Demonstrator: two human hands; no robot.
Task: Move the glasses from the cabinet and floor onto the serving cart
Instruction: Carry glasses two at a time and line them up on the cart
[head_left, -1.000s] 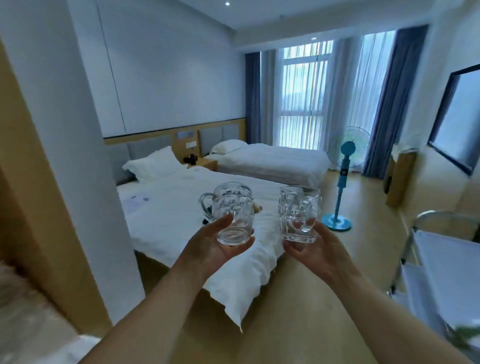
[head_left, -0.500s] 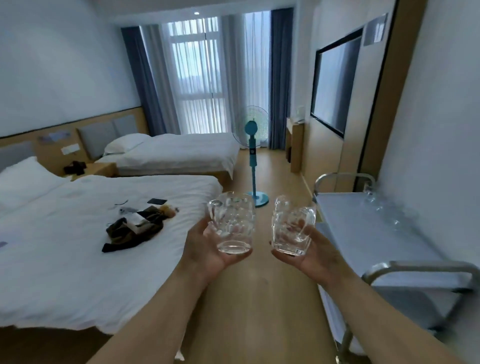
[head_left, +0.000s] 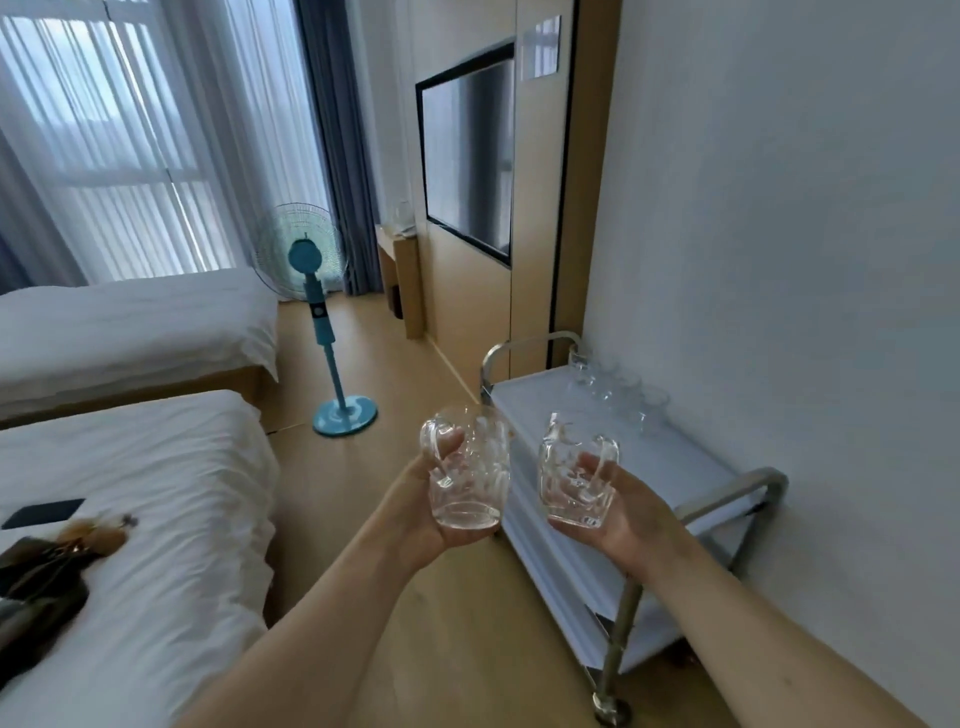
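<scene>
I hold two clear glass mugs with handles at chest height. My left hand (head_left: 415, 525) cups the base of the left mug (head_left: 470, 467), over the wooden floor by the cart's near-left corner. My right hand (head_left: 631, 514) grips the right mug (head_left: 574, 478), tilted slightly, above the white top of the serving cart (head_left: 675, 467). The cart has chrome rails and stands against the right wall. Several clear glasses (head_left: 618, 389) stand in a row along its far wall-side edge.
A blue standing fan (head_left: 322, 332) is on the wooden floor ahead. Two white beds (head_left: 156, 493) fill the left side, the near one with dark clothing and a phone on it. A wall-mounted TV (head_left: 467, 150) and a small wooden desk (head_left: 402, 280) lie beyond the cart.
My view has swung right, from the beds to the cart by the wall. Both hands, each still holding a mug, have come closer to the cart, the right mug now over its top.
</scene>
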